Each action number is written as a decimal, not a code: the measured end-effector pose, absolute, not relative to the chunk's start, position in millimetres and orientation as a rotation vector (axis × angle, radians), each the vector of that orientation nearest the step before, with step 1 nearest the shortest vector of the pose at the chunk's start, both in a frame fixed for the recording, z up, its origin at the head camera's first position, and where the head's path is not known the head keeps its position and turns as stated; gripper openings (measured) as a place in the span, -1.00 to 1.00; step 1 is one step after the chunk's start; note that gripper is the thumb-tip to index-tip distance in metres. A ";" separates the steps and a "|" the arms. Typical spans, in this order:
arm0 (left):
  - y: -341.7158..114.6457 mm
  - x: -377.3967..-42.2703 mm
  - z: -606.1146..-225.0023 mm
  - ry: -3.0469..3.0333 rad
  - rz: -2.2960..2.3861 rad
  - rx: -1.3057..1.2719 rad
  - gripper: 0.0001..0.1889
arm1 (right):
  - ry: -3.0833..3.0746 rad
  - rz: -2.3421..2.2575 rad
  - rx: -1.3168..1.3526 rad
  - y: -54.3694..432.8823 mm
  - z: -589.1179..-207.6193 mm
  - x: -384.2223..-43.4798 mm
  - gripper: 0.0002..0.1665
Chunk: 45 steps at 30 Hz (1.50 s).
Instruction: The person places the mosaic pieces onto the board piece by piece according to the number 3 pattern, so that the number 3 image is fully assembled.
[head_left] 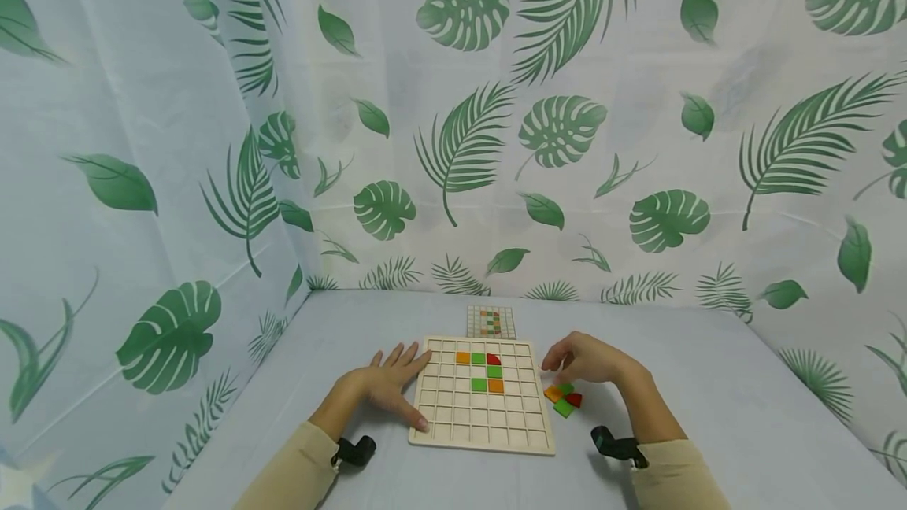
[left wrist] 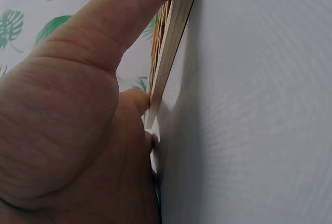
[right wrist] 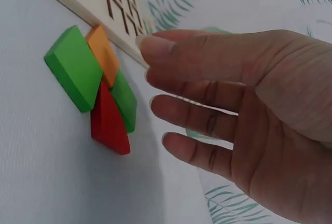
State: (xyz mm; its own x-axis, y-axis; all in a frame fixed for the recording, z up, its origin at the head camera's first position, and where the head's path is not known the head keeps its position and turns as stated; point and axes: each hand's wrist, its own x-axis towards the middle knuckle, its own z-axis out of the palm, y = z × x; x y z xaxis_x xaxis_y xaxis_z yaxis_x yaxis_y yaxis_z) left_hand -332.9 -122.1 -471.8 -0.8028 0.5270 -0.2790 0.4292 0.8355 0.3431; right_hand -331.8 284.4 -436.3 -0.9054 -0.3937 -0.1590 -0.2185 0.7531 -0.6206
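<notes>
A wooden grid board [head_left: 453, 415] lies on the table, with orange, green and red pieces set in several of its upper squares. My left hand [head_left: 390, 386] has its fingers spread, thumb and index touching the board's left edge; in the left wrist view the thumb [left wrist: 88, 47] lies against the board's rim [left wrist: 174, 42]. To the right of the board my right hand [head_left: 586, 358] hovers with loosely bent fingers, nothing seen in it. Close below it lie loose pieces: an orange tile [right wrist: 104, 55], two green ones, the nearer green tile [right wrist: 75, 68] among them, and a red curved-edge piece [right wrist: 110, 123].
Behind the board lies a small printed card [head_left: 474, 323] showing a grid with coloured squares. The table [head_left: 708, 384] has a pale cover. Leaf-patterned curtains [head_left: 453, 164] stand at the back and sides. Each wrist wears a black camera, such as the left one [head_left: 356, 451].
</notes>
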 end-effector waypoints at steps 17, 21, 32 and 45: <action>-123.7 -335.9 -476.5 2.665 0.371 0.735 0.42 | 2.741 -0.802 -0.284 286.9 -442.7 -328.5 -0.71; -123.8 -336.5 -477.5 2.668 0.367 0.735 0.42 | 2.759 -0.772 -0.275 285.8 -443.1 -328.9 -0.71; -124.2 -335.1 -476.2 2.671 0.379 0.745 0.41 | 2.796 -0.770 -0.289 283.3 -441.3 -326.9 -0.70; -124.3 -335.4 -475.9 2.666 0.390 0.741 0.42 | 2.781 -0.831 -0.323 279.3 -444.6 -330.4 -0.67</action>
